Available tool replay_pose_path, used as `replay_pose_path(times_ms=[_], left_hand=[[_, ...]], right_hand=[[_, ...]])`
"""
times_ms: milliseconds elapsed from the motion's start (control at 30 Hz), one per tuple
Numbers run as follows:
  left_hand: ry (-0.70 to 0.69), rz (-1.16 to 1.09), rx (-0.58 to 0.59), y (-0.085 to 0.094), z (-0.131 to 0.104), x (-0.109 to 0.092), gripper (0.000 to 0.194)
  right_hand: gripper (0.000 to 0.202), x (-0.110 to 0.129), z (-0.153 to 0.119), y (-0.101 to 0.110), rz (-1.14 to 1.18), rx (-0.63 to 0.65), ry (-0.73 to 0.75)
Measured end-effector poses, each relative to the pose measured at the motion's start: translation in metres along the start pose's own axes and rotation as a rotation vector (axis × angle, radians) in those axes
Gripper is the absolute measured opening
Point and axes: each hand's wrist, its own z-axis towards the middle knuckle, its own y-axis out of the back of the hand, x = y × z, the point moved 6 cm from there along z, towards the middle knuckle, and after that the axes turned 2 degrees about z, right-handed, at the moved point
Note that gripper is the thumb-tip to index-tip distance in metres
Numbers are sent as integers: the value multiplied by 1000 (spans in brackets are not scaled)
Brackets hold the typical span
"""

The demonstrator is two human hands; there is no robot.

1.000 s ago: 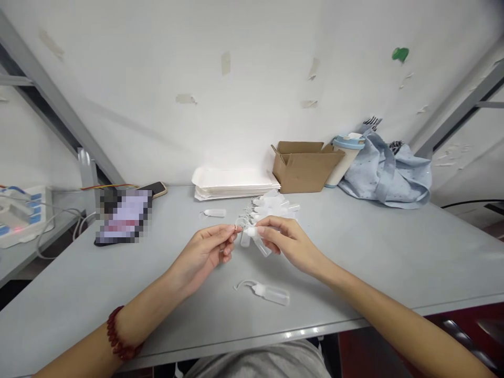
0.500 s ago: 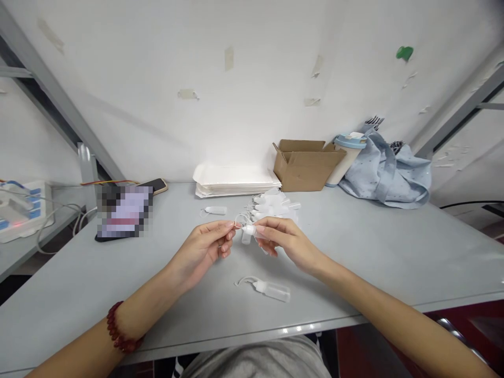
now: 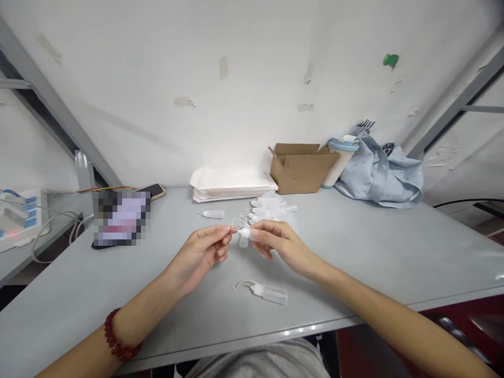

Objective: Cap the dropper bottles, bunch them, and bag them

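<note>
My right hand (image 3: 275,239) is closed around a small translucent squeeze dropper bottle (image 3: 244,233), its white nozzle pointing left. My left hand (image 3: 208,247) pinches something thin right at the nozzle tip; its kind is too small to make out. A thin white strap (image 3: 237,221) loops above the nozzle. Nearer the table's front edge, another dropper bottle (image 3: 270,293) lies on its side, its curved strap to the left. Behind my right hand is a pile of similar bottles (image 3: 271,206), partly hidden by it. One more bottle (image 3: 213,214) lies alone to the left of the pile.
At the back stand a stack of white envelopes (image 3: 234,185), an open cardboard box (image 3: 297,173), a lidded cup (image 3: 339,163) and a light blue cloth bag (image 3: 380,176). Two phones, one blurred phone (image 3: 123,218) and one dark phone (image 3: 153,190), lie left, near a power strip (image 3: 25,215).
The view has shifted slightly. Both hands stay together at the nozzle, with a thin line now showing between the left fingertips and the bottle. The other bottles lie as before.
</note>
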Motion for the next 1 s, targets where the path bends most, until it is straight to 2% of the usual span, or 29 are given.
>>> replay_pose_path(times_ms=[433,767,1000], left_hand=[[-20,65,-59,3,1,0,18],[-161,310,-176,6,-1,-2,22],[-177,385,-157,4,-8,1,31]], right_hand=[[27,-1,-2,-1,-136,-6,14],[36,-8,-2,-5,-157,7,-19],[35,-14,-5,-9,-116,2,-42]])
